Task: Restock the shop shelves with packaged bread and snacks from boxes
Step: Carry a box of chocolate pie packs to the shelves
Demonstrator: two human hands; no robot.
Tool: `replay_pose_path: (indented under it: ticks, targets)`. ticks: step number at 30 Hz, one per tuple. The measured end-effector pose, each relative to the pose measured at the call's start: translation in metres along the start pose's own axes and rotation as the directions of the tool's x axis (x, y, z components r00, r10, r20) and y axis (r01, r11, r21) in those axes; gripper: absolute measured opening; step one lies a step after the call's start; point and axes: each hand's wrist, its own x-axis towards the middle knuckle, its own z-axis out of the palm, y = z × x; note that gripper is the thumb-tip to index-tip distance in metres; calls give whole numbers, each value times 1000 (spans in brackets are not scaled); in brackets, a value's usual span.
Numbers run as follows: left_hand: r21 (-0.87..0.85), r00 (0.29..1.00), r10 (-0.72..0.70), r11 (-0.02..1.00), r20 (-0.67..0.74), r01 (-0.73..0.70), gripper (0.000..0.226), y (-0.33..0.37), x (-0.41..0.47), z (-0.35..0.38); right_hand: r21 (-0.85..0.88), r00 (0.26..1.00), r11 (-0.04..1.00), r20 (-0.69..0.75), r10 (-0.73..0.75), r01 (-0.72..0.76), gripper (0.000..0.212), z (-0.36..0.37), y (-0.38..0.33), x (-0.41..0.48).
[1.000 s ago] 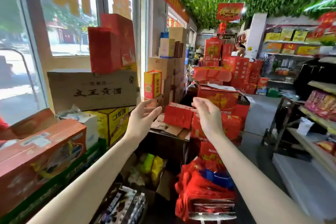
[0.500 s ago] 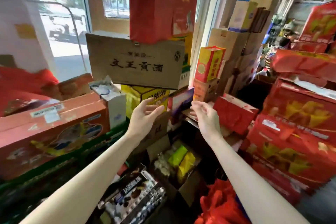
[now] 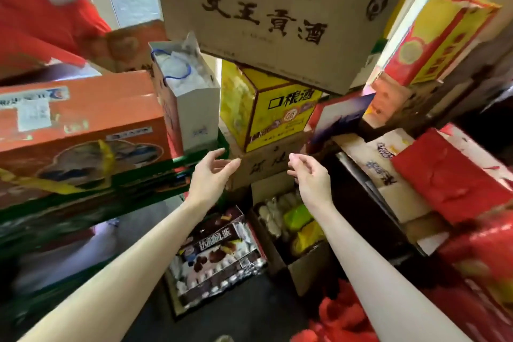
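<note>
Both hands are held out bare and hold nothing: the left hand [image 3: 211, 175] has its palm turned to the right with the fingers loosely spread, and the right hand [image 3: 311, 178] has its fingers gently curved, thumb and forefinger close together with nothing between them. They hover side by side, apart from each other, in front of a plain brown carton [image 3: 266, 166] low in the stack. Below and nearer, on the floor, an open cardboard box [image 3: 305, 269] holds pale and yellow-green snack packets [image 3: 301, 219], almost directly under the right wrist. Just left of it lies a film-wrapped case of chocolate pies [image 3: 219, 255]. On the plain carton sits a yellow box [image 3: 272, 111], and above that a large brown carton printed with black characters [image 3: 277, 8]. To the left stand a white paper bag with a blue cord handle [image 3: 191, 97] and an orange carton [image 3: 77, 119]; red boxes [image 3: 449, 175] are piled on the right.
</note>
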Motion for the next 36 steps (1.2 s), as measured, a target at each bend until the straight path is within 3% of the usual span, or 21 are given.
replay_pose_path:
  ticks: [9,16,21,25,29,36]
  targets:
    - [21,953,-237,969,-189,246,50,-96,30,12,-100,971,987,189,144,-127,30,59,91,59]
    - [-43,837,-442,890,-323,453,49,-193,24,27,-251,903,956,358,239,-153,36,91,177,86]
    - [-82,754,-536,831,-378,550,45,-254,13,32,-298,869,932,383,313,-205,57,110,240,87]
    - [-92,695,-608,774,-384,626,40,-308,3,33,-378,829,902,422,367,-207,25,126,285,85]
    - [-115,649,-651,735,-393,668,47,-363,-1,34,-462,826,874,424,370,-155,46,143,333,86]
    - [-194,605,-675,719,-423,667,54,-440,0,34,-482,807,856,422,414,-187,54,165,404,87]
